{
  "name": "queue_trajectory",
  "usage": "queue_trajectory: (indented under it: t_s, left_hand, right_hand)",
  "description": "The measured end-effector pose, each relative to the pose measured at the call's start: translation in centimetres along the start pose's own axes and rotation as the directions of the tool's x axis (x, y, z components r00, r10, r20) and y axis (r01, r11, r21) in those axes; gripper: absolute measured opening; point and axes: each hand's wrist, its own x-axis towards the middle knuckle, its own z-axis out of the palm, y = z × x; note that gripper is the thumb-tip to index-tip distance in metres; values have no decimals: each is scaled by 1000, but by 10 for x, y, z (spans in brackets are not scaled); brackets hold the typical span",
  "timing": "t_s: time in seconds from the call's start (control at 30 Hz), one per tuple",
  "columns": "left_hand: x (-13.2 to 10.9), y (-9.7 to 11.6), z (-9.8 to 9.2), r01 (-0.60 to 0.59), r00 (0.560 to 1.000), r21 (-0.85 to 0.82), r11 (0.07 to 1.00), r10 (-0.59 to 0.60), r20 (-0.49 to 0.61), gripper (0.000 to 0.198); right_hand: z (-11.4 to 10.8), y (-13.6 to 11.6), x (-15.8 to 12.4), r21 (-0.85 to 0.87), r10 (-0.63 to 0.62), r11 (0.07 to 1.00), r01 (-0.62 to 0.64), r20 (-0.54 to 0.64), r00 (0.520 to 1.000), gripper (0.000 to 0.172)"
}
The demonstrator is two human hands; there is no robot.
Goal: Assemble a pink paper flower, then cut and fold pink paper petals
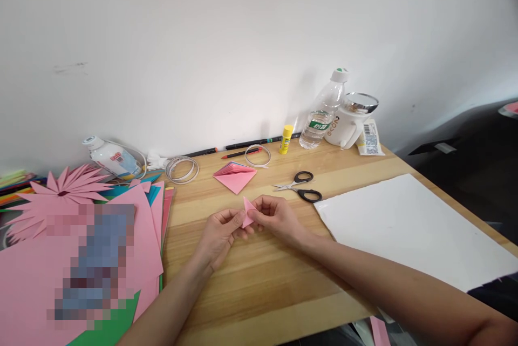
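A small folded piece of pink paper point(246, 215) is pinched between both hands just above the wooden table point(251, 292). My left hand point(222, 232) grips its left edge with thumb and fingers. On the other side, my right hand point(275, 216) presses its thumb on the paper, the fingers curled behind and partly hidden. Beyond the hands lies a stack of folded pink paper point(235, 177), its layers fanned at the top. Black-handled scissors point(299, 187) rest right of that stack, blades slightly apart and pointing left.
A yellow glue stick point(286, 139), water bottle point(324, 111) and white mug point(343, 127) stand near the wall. Tape rings point(182, 169) and pens lie along the back. Coloured paper sheets point(141, 238) and a pink paper fan-flower point(60, 195) fill the left; a white sheet point(404, 232) covers the right.
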Motion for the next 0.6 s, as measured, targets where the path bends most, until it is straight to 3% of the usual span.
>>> queue_trajectory:
  t_s: [0.33,0.6]
  left_hand:
    - [3,3,-5,55,998,-26,998,-55,34,20]
    - [-4,5,0,156,984,106,982,-164,74,30]
  right_hand:
    - [-1,0,2,29,14,999,-13,-18,1000,32]
    - [-2,-3,0,11,10,1000,-9,-51,999,29]
